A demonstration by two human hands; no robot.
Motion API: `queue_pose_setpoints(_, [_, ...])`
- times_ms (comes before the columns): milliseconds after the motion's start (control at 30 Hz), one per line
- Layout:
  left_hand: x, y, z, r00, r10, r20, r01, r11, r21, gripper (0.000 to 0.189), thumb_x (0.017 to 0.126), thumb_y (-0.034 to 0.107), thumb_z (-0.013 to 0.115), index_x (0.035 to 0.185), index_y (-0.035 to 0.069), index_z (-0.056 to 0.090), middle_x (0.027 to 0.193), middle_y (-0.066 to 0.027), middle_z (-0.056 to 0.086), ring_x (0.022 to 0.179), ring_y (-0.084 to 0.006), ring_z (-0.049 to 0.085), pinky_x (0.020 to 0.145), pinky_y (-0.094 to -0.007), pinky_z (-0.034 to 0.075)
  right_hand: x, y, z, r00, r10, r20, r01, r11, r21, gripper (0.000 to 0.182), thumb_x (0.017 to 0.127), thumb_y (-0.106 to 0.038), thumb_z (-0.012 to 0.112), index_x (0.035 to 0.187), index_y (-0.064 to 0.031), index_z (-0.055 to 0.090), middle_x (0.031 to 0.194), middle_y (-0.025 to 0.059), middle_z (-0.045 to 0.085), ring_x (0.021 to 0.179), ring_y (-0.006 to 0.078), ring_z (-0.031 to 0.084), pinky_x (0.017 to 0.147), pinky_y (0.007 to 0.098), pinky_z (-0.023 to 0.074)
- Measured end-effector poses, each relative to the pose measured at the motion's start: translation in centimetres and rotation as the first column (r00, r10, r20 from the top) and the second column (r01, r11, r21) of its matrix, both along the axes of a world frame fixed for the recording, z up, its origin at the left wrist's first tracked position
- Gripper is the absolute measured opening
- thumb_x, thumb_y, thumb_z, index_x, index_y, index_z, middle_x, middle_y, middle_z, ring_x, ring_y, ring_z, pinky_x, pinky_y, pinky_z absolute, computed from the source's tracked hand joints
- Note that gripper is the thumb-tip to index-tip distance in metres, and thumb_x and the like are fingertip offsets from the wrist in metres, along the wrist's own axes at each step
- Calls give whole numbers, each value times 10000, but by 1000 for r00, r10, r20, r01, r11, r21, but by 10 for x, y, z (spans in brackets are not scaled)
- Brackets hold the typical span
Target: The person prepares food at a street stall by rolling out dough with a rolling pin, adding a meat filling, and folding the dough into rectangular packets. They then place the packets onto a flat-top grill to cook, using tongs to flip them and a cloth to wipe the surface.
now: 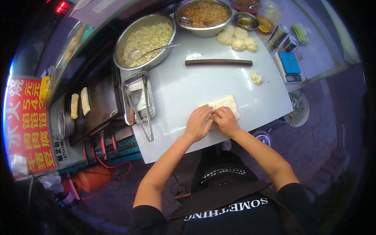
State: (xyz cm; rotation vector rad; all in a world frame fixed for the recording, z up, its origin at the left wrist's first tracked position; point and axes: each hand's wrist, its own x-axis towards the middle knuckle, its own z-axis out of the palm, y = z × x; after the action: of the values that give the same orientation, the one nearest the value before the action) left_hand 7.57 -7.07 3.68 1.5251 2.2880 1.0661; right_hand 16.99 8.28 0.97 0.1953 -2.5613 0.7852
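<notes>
A pale folded piece of dough (228,102) lies on the white tabletop (164,97) near its front edge. My left hand (199,122) comes over the dough's near left side, fingers bent and thumb toward the middle. From the right, my right hand (226,121) meets it with curled fingers. Both hands grip the near part of the dough where the fingertips come together, and they hide that part. Beyond the dough, a dark wooden rolling pin (218,63) lies crosswise. A small torn lump of dough (256,78) sits to the right.
Large steel bowls of pale chopped filling (152,35) and brown filling (208,14) stand at the back, beside several dough balls (238,38). Tongs (147,117) lean out of a metal tray (152,102) on the left. Beyond are a griddle (100,85) and, rightward, a digital scale (289,66).
</notes>
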Motion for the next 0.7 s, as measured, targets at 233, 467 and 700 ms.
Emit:
queue_pose_setpoints(233, [-35, 33, -27, 920, -381, -89, 327, 873, -362, 588, 970, 441, 305, 1477, 147, 261, 1541, -76, 220, 1435, -300, 138, 1143, -542, 87, 6, 10, -14, 988, 138, 77, -126, 983, -135, 100, 743, -69, 599, 830, -68, 649, 877, 65, 629, 854, 242, 625, 712, 331, 519])
queue_pose_setpoints(467, [-42, 35, -40, 896, -402, -191, 296, 859, -417, 601, 962, 484, 304, 1477, 176, 269, 1550, -41, 202, 1442, -284, 108, 1145, -547, 61, 6, 4, 9, 981, 137, 135, -94, 954, -285, 137, 771, -60, 601, 886, -64, 676, 904, 62, 669, 865, 240, 652, 738, 301, 527])
queue_pose_setpoints(700, [-42, 40, -35, 872, -436, -223, 303, 838, -454, 593, 954, 453, 387, 1478, 203, 268, 1553, -8, 190, 1442, -261, 111, 1150, -539, 69, 38, 43, 38, 261, 730, 632, 96, 631, -769, 204, 864, -187, 658, 1009, -48, 695, 847, 46, 708, 789, 138, 665, 702, 253, 504])
